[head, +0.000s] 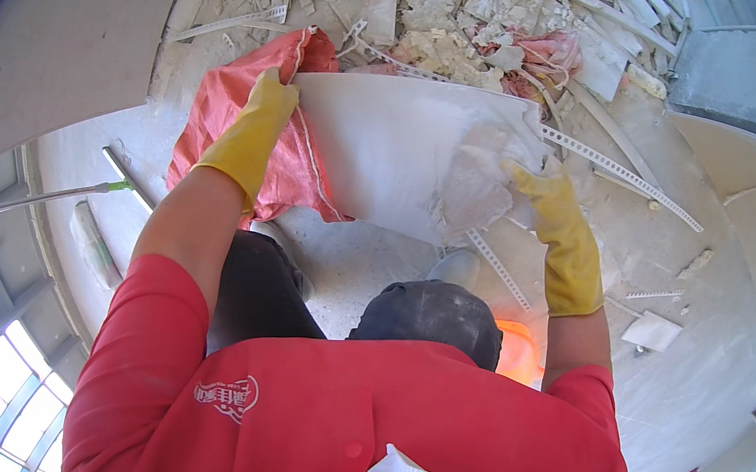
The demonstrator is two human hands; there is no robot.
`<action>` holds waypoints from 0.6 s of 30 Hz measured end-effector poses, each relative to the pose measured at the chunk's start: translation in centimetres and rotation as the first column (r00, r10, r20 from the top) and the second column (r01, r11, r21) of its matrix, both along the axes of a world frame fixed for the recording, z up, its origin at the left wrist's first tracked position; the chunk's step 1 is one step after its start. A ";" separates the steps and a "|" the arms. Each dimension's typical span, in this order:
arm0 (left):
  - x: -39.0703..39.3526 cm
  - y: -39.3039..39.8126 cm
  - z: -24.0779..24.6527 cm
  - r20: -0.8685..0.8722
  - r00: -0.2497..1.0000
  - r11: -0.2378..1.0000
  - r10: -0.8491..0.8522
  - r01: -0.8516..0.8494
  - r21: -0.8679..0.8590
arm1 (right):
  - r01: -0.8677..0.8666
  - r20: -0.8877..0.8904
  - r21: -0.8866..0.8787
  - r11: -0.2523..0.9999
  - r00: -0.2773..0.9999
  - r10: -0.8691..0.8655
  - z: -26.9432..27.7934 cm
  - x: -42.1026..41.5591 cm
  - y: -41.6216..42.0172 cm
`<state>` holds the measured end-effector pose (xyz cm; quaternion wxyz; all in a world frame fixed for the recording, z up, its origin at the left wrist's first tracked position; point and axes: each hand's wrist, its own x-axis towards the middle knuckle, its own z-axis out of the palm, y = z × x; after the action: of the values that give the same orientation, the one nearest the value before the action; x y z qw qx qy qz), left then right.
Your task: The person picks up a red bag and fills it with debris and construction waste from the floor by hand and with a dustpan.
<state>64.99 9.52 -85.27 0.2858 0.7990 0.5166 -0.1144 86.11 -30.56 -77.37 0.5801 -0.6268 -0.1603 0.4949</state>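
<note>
My left hand (271, 103), in a yellow rubber glove, grips the mouth of a red woven sack (231, 111) with a white stitched hem. A wide white board (377, 141), probably plasterboard, lies with its left end inside the sack's mouth. At the board's broken right end my right hand (547, 195), gloved in the same yellow, holds the edge with bent fingers. Torn, dusty fragments (480, 178) sit on the board beside those fingers. The sack hides how far in the board reaches.
Rubble (486, 3) of broken board and plaster covers the floor ahead. Perforated white strips (622, 168) lie beyond my right hand. An orange plastic object (519, 349) is by my knee. A pole (46, 197) with a green fitting crosses the left side.
</note>
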 end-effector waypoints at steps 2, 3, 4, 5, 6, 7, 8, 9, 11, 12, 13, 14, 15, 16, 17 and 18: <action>-2.0 1.1 -2.2 0.200 0.961 0.960 0.191 -0.141 -0.240 | -0.007 0.002 0.045 0.999 1.000 0.007 0.2 -0.1 1.4; -2.2 1.1 -2.3 0.278 0.914 0.912 0.295 -0.182 -0.369 | 0.008 0.005 0.004 1.000 1.000 -0.008 -0.2 -0.3 2.0; -3.0 1.1 -2.1 0.413 0.887 0.946 0.208 -0.075 -0.315 | 0.021 0.009 -0.037 0.999 1.000 -0.021 -0.3 -0.4 2.7; -4.2 0.9 -1.8 0.536 0.836 0.969 0.115 0.023 -0.245 | 0.012 -0.009 -0.086 0.996 1.000 -0.012 0.2 -0.2 3.1; -5.6 2.3 -1.2 0.524 0.843 0.984 -0.122 0.171 -0.047 | 0.002 -0.031 -0.134 0.991 0.999 -0.006 2.0 0.4 4.0; -7.3 3.8 -0.2 0.467 0.818 0.942 -0.337 0.291 0.170 | -0.013 -0.052 -0.172 0.985 0.999 0.004 2.9 0.7 4.9; -7.7 5.2 1.6 0.492 0.856 0.985 -0.161 0.171 0.024 | -0.059 0.053 -0.225 0.972 0.996 0.073 2.7 1.2 4.7; -8.1 6.7 3.6 0.496 0.868 0.993 0.027 0.033 -0.113 | -0.105 0.148 -0.284 0.953 0.977 0.152 2.4 2.0 3.9; -13.8 12.6 5.2 0.413 0.616 0.712 0.670 -0.376 -0.593 | -0.124 0.140 -0.267 0.955 0.976 0.166 3.1 2.6 5.2; -11.9 10.9 7.5 0.433 0.624 0.721 0.651 -0.329 -0.610 | -0.059 0.052 -0.255 0.965 0.996 0.074 5.3 3.0 5.4; -9.1 8.7 11.5 0.459 0.629 0.737 0.627 -0.289 -0.611 | 0.003 -0.045 -0.232 0.973 0.999 -0.013 6.5 3.1 5.9; -8.5 8.0 13.0 0.431 0.644 0.738 0.632 -0.329 -0.589 | -0.010 -0.044 -0.182 0.983 0.999 0.002 6.3 3.1 6.6; -7.4 7.7 12.5 0.400 0.659 0.729 0.637 -0.344 -0.592 | -0.003 -0.022 -0.158 0.988 1.000 -0.001 6.1 3.0 6.8; -6.1 7.1 12.3 0.371 0.674 0.721 0.639 -0.358 -0.593 | 0.004 0.001 -0.129 0.992 1.000 -0.004 6.0 2.9 7.2; -4.6 5.6 13.1 0.423 0.698 0.768 0.578 -0.289 -0.572 | -0.036 -0.069 -0.103 0.994 0.997 0.029 5.9 2.5 8.2; -2.3 3.8 14.0 0.481 0.715 0.810 0.508 -0.208 -0.548 | -0.067 -0.127 -0.076 0.995 0.990 0.057 6.0 1.9 9.4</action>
<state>62.69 13.32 -71.27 0.6316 0.5823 0.5040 0.0897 88.02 -21.18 -71.34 0.5476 -0.6120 -0.1231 0.5571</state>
